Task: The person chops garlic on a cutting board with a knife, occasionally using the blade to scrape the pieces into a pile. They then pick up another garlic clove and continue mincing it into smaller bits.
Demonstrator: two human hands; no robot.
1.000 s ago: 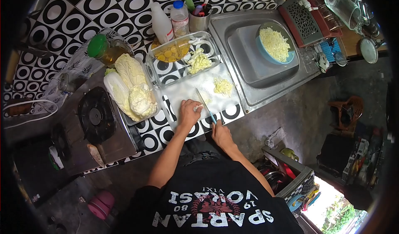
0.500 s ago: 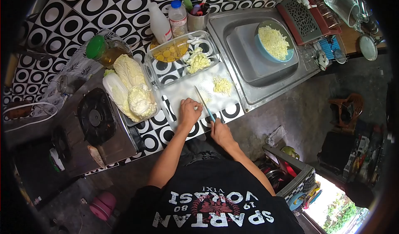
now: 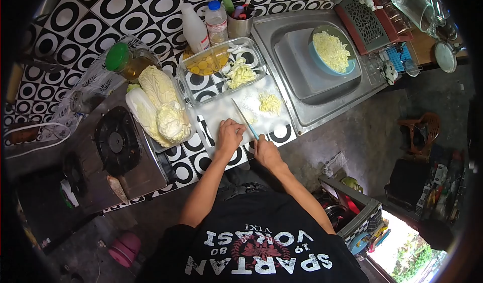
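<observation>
My right hand (image 3: 267, 151) is wrapped round the blue handle of a kitchen knife (image 3: 243, 116), whose blade lies across the white cutting board (image 3: 217, 114), pointing away from me. Just left of the blade, my left hand (image 3: 231, 134) rests on the board with its fingers curled down; whatever is under them is hidden. A small heap of chopped cabbage (image 3: 270, 104) sits to the right of the knife. Behind the board is a clear divided container (image 3: 201, 101) with pale cabbage pieces (image 3: 240, 73) and orange-yellow slices (image 3: 205, 64) in it.
Whole napa cabbages (image 3: 153, 89) and a pale round head (image 3: 173, 122) fill a tray at left, beside the stove (image 3: 118, 137). A blue bowl (image 3: 320, 65) of chopped cabbage stands in the steel sink (image 3: 297, 94). Bottles (image 3: 195, 31) and a utensil cup (image 3: 239, 27) stand behind.
The knife and my right hand have shifted slightly left and away from me, bringing the blade a little nearer my left fingers. My left hand has hardly moved.
</observation>
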